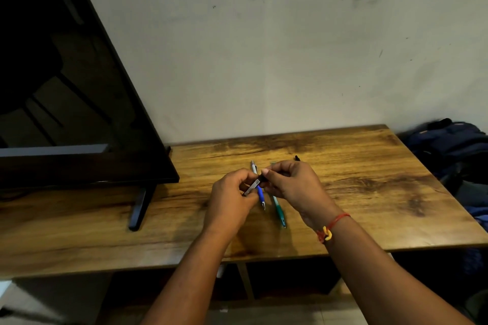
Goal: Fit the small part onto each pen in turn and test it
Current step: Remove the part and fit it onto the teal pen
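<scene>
Above the wooden table (369, 192) my left hand (229, 198) grips a silver-grey pen (253, 187), which slants up to the right. My right hand (293, 182) pinches the pen's dark upper end (262, 179) between thumb and forefinger; whether that end is a separate small part I cannot tell. Below the hands a blue-and-white pen (260, 192) lies on the table, tip toward me. A green pen (278, 210) lies to its right. A black pen end (297, 158) pokes out behind my right hand.
A large black TV screen (66, 87) stands at the left on a black foot (138, 208). A dark blue bag (454, 145) lies beyond the table's right edge. A plain wall rises behind the table. A red thread band (332, 227) circles my right wrist.
</scene>
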